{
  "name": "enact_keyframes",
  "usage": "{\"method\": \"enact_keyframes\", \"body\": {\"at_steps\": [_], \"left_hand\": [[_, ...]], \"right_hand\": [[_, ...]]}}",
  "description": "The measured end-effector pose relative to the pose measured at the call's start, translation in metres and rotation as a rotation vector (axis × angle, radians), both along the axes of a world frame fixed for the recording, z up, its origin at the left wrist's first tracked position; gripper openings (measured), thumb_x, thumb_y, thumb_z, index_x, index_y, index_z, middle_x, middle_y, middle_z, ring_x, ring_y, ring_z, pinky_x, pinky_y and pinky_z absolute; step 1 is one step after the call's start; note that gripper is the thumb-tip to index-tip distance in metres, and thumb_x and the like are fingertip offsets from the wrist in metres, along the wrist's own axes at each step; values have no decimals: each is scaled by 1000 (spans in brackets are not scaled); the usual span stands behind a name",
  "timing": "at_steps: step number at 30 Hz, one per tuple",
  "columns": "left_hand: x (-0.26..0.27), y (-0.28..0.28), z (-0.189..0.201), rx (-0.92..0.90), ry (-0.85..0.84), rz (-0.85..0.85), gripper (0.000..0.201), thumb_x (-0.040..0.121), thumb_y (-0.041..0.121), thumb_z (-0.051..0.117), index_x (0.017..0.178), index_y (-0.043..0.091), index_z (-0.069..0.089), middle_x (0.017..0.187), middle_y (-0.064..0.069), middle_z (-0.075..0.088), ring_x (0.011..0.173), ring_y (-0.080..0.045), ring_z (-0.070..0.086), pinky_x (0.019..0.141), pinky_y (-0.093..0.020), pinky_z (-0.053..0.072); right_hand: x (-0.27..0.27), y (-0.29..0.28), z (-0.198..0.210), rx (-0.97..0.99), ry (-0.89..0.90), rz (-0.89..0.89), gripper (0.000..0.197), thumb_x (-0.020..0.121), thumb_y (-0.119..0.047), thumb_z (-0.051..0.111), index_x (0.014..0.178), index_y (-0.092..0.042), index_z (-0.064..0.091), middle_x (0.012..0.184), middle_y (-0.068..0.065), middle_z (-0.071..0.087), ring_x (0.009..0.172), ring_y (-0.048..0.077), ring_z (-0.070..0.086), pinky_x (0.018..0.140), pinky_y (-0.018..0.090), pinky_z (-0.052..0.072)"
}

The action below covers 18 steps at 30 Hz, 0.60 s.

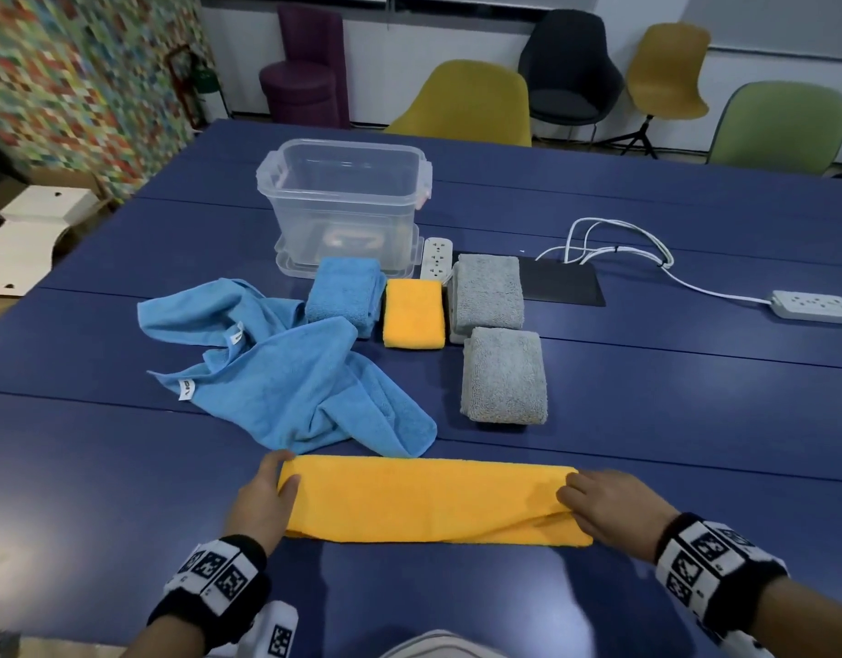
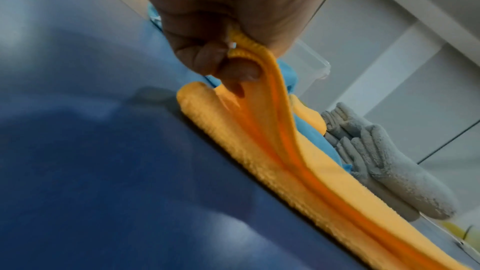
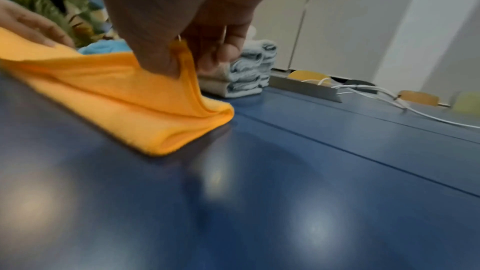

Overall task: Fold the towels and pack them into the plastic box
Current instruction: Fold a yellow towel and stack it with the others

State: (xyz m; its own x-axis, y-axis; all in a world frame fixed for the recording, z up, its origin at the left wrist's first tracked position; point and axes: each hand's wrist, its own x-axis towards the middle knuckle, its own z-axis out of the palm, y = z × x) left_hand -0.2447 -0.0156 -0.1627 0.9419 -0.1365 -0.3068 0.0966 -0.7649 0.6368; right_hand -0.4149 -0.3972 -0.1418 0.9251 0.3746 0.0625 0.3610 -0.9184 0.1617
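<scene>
Lying along the near edge of the blue table (image 1: 124, 491), a long orange towel (image 1: 428, 501) is folded into a narrow strip running left to right. The person's left hand (image 1: 264, 496) pinches the strip's left end, thumb on top and fingers curled under; the left wrist view shows the upper layers lifted off the table in that pinch. Their right hand (image 1: 608, 510) pinches the right end in the same way, and the right wrist view shows the top layers raised between thumb and fingers (image 3: 223, 48) while the lower fold rests on the table. Just beyond the strip, a loose blue towel (image 1: 286, 372) lies crumpled. Farther back sits a row of folded towels: a folded blue towel (image 1: 345, 294), a folded orange towel (image 1: 414, 313) and a far grey towel (image 1: 487, 292), with a near grey towel (image 1: 504, 375) set in front of it. At the far side of these stands the clear plastic box (image 1: 345, 201), open-topped, holding no towels. To the right lie a black pad (image 1: 566, 282), white cables (image 1: 618, 239) and a power strip (image 1: 815, 306).
</scene>
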Motion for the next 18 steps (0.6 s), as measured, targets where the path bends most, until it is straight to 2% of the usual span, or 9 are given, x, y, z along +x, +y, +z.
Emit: {"method": "enact_keyframes", "body": {"at_steps": [3,5,7,10,12,15,18], "left_hand": [[2,0,3,-74,-116,44,21,97,20,44,118,17,47,88,-7,57,76,-24,52,66,-34,41],[2,1,0,-32,-124,4,17,98,20,41,114,17,47,86,-8,57,75,-24,52,64,-33,40],[0,3,-8,49,-75,-74,18,99,18,39,114,17,48,95,-8,58,78,-20,51,64,-30,37],[-3,5,-19,117,-47,-156,23,100,17,36,118,15,49,119,-1,50,89,-17,51,74,-29,40],[-2,5,-18,96,-72,-127,23,100,16,36,118,14,49,121,0,47,91,-18,52,78,-31,41],[1,8,-16,89,-101,-118,23,99,16,36,118,16,50,119,1,45,90,-17,51,75,-30,40],[1,10,-17,238,-103,-212,22,98,20,42,118,18,51,117,-2,46,89,-21,56,75,-33,46]], "right_hand": [[3,-4,17,30,37,-97,55,45,-19,79,77,-22,35,62,-5,53,46,13,49,39,20,33],[0,-2,19,-6,126,-152,66,34,-17,84,76,-21,33,62,-4,53,45,15,48,37,21,26],[-10,3,4,-92,248,-157,72,25,-17,84,74,-23,31,60,-7,51,42,12,47,39,21,16],[-17,7,-19,-121,405,-156,78,18,-17,85,74,-26,32,59,-11,50,40,8,45,39,22,11],[-13,8,-20,-110,421,-185,79,17,-16,86,74,-26,31,59,-10,50,39,8,44,37,22,10],[-5,7,-14,-91,383,-235,78,18,-11,83,73,-23,29,59,-7,50,37,10,43,36,22,11],[-5,1,-19,-43,407,-218,74,21,-19,81,72,-25,28,59,-10,50,40,7,44,36,20,13]]}}
